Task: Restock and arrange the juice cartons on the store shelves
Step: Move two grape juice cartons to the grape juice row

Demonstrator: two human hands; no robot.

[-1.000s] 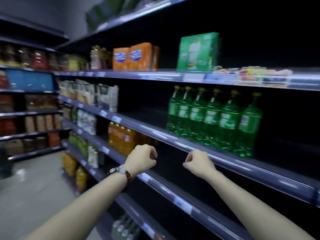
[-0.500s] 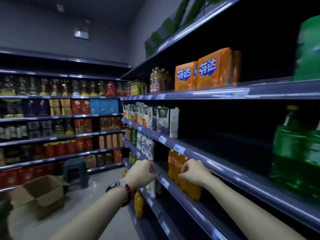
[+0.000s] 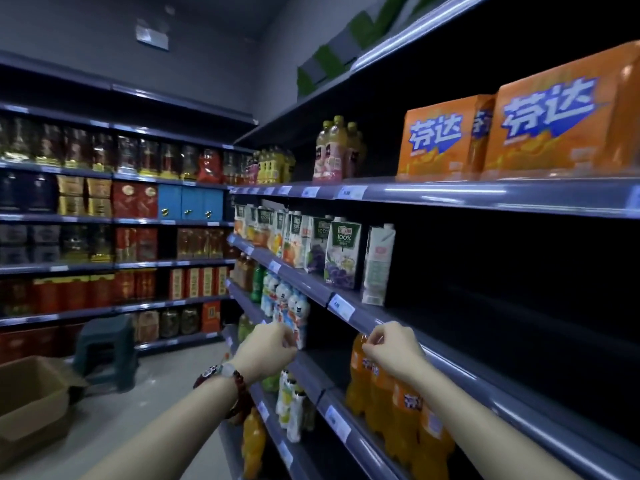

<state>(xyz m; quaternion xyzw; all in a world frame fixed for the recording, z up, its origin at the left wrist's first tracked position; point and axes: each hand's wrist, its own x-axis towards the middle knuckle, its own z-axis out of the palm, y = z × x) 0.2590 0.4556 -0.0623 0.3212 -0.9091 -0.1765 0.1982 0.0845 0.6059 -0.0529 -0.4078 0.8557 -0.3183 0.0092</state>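
A row of juice cartons (image 3: pixel 341 252) stands on the second shelf (image 3: pixel 349 308) of the rack on my right, running back to the corner. The nearest carton (image 3: pixel 377 263) stands a little apart, turned side-on. To its right that shelf is bare and dark. My left hand (image 3: pixel 265 351) is a loose fist held out in the aisle, below and left of the cartons, holding nothing. My right hand (image 3: pixel 391 351), also curled with nothing in it, hovers just below the shelf's front rail, in front of orange soda bottles (image 3: pixel 384 386).
Orange drink boxes (image 3: pixel 450 136) and bottle packs (image 3: pixel 334 150) fill the shelf above. Small white bottles (image 3: pixel 287 303) sit on the third shelf. An open cardboard box (image 3: pixel 33 396) and a green stool (image 3: pixel 105 348) stand on the floor at left. Stocked shelves line the back wall.
My view has swung left along the rack, from the green bottles to the juice cartons. Both fists stayed raised and closed, now nearer the carton shelf.
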